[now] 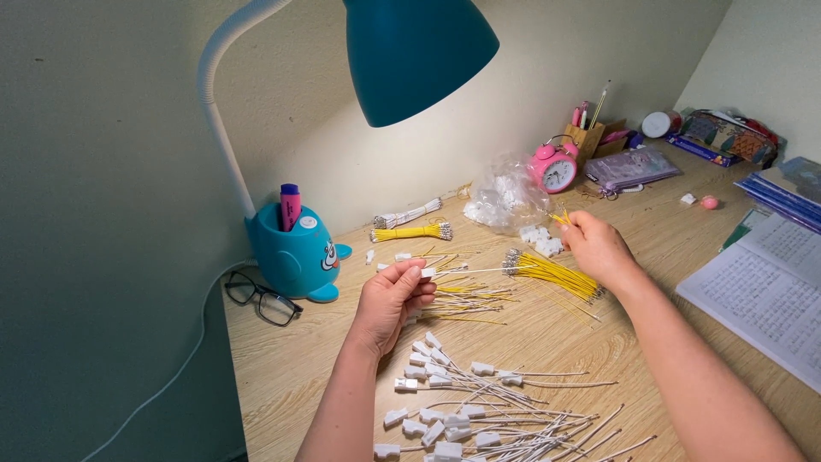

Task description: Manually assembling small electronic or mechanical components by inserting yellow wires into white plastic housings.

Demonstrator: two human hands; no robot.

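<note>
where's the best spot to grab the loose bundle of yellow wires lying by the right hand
Probably pinch the yellow wire bundle near its metal-tipped end, where the wires lie tight together; the far end fans out. Come from above with the right hand, fingers across the wires, since they lie flat on the desk.

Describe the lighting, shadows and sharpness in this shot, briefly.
Head view: the teal desk lamp shade throws warm light on the cream wall behind it and the light wooden desk, while the wall at far left falls into green-grey shade. The left hand and right hand cast only soft shadows. The white-capped wires in the foreground look sharp; no obvious glare; edges bend slightly.
</note>
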